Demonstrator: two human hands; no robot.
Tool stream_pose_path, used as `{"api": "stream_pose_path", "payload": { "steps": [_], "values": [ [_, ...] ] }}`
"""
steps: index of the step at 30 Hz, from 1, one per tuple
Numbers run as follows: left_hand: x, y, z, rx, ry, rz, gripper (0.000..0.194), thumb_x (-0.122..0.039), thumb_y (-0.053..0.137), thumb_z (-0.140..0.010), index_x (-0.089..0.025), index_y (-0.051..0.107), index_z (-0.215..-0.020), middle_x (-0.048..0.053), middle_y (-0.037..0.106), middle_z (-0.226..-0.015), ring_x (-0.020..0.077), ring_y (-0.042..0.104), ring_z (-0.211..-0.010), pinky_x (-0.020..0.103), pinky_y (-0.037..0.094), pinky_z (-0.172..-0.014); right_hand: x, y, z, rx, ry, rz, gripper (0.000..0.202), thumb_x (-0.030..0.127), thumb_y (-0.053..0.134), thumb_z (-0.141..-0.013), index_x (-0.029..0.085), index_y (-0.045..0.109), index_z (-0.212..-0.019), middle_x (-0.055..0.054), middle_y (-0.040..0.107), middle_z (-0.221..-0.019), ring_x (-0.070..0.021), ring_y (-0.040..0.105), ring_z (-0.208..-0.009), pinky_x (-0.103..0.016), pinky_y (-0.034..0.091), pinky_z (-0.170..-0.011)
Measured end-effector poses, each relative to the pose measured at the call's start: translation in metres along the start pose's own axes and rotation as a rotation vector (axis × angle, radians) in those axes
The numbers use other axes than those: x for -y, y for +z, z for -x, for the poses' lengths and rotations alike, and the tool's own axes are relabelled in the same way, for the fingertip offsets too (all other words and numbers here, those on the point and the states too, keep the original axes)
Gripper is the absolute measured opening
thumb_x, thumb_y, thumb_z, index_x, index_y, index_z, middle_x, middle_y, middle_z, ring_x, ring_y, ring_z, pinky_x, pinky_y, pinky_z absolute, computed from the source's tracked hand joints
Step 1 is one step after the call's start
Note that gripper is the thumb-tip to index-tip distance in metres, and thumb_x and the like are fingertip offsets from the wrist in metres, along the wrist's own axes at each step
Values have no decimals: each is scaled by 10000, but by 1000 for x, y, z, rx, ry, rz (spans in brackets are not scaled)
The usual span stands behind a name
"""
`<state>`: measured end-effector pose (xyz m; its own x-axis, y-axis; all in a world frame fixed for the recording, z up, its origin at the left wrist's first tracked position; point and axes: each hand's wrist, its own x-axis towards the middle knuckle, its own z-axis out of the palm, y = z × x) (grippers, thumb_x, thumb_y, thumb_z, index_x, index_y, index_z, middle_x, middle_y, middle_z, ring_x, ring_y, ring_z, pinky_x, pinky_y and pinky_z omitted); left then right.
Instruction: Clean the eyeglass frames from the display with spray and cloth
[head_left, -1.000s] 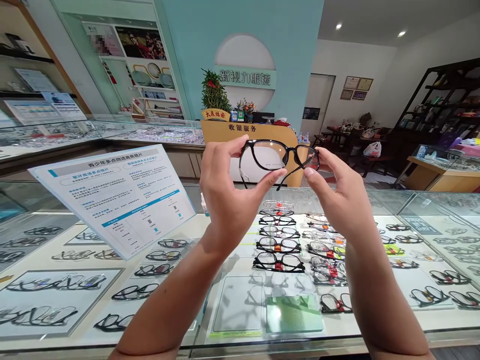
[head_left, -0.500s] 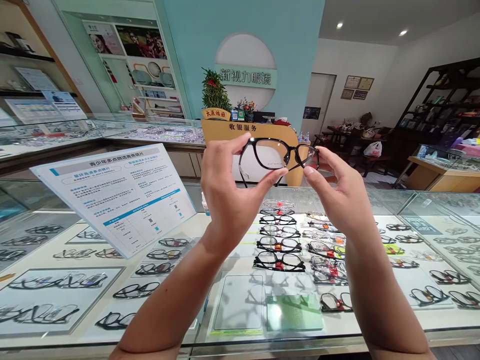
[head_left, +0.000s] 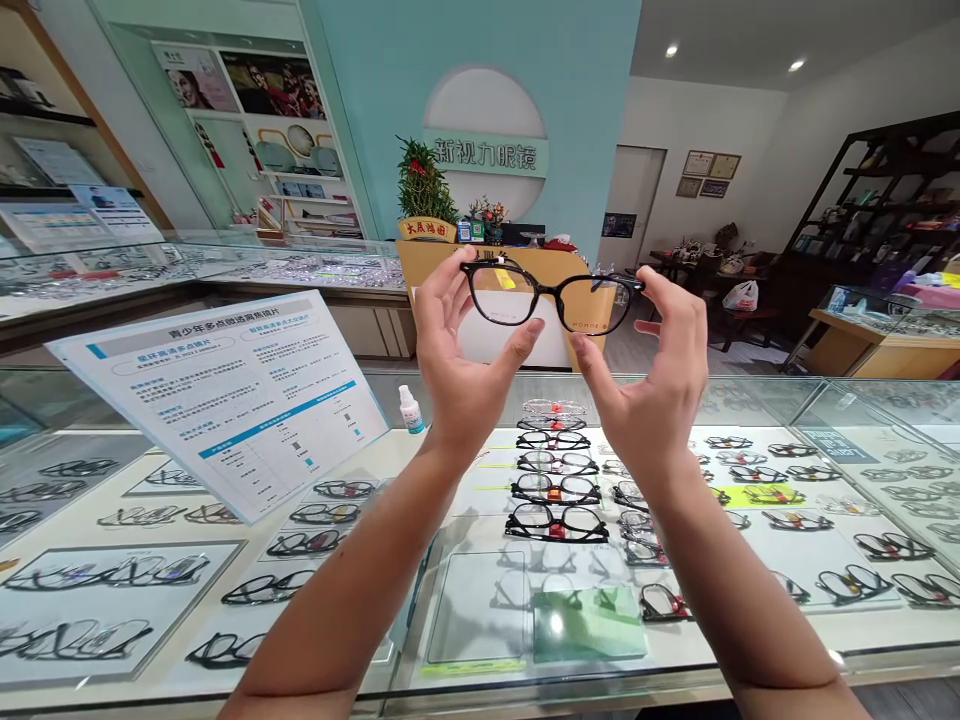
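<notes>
Black-framed glasses (head_left: 551, 292) are held up level above the glass counter, lenses side by side. My left hand (head_left: 472, 350) pinches the left end of the frame, its thumb by the lower edge of the left lens. At the right end, my right hand (head_left: 652, 370) grips the corner, with the thumb under the right lens. A yellow sticker shows at the left lens. Below the hands, a column of black glasses (head_left: 556, 488) lies in the display case.
A printed sign (head_left: 232, 390) leans on the counter at the left. Beside it stands a small white bottle (head_left: 410, 410). A green sheet (head_left: 589, 625) lies near the front. Behind is a wooden reception desk (head_left: 420, 262) with a plant (head_left: 425, 185).
The glasses have turned from an angled view to face on, and their far side has swung level. My right hand has shifted left and the bottle now shows fully.
</notes>
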<state>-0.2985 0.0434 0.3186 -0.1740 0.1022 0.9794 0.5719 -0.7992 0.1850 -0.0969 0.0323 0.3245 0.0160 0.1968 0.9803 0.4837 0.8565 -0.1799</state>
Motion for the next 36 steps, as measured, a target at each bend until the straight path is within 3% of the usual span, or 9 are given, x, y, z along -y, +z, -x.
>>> {"api": "stream_pose_path", "payload": {
  "steps": [5, 10, 16, 22, 30, 36],
  "values": [
    [4, 1, 3, -5, -30, 49, 812, -699, 842, -954, -382, 468, -1602, 121, 608, -1653, 348, 556, -1628, 630, 453, -1373, -1, 1, 1, 13, -39, 6, 698, 465, 717, -1062, 355, 440, -1694, -165, 596, -1574, -434, 564, -1514, -716, 596, -1153],
    [5, 2, 6, -9, -73, 69, 807, -701, 850, -945, -376, 478, -1584, 127, 619, -1624, 359, 645, -1529, 635, 494, -1327, 1, 0, -1, -12, -66, 25, 664, 450, 725, -1050, 340, 473, -1655, -155, 625, -1509, -404, 613, -1440, -673, 624, -1104],
    [11, 8, 8, -31, -79, 132, 773, -741, 791, -974, -370, 479, -1576, 126, 628, -1594, 366, 578, -1601, 601, 490, -1319, 5, -4, -2, -15, -54, -7, 608, 461, 689, -1045, 324, 528, -1615, -152, 637, -1512, -380, 642, -1389, -622, 646, -1052],
    [8, 9, 9, -67, -39, 19, 781, -770, 721, -1003, -385, 403, -1603, 149, 602, -1600, 353, 646, -1506, 560, 561, -1186, 14, -8, -6, -54, 148, -190, 352, 430, 529, -1147, 338, 699, -1442, -127, 687, -1433, -331, 669, -1387, -566, 635, -1099],
    [-26, 9, 11, -269, 93, -228, 737, -715, 779, -959, -363, 482, -1535, 134, 632, -1484, 367, 652, -1394, 568, 584, -1041, 4, -7, -12, -22, 356, -418, 304, 505, 590, -1139, 304, 765, -1284, -90, 768, -1243, -253, 751, -1167, -456, 650, -1041],
    [-26, 6, 16, -270, 107, -170, 808, -638, 890, -879, -373, 507, -1539, 116, 620, -1510, 402, 603, -1450, 626, 528, -1141, -8, -2, -10, 25, 406, -530, 334, 563, 610, -1130, 299, 756, -1273, -84, 789, -1226, -236, 781, -1137, -418, 669, -991]
  ]
}}
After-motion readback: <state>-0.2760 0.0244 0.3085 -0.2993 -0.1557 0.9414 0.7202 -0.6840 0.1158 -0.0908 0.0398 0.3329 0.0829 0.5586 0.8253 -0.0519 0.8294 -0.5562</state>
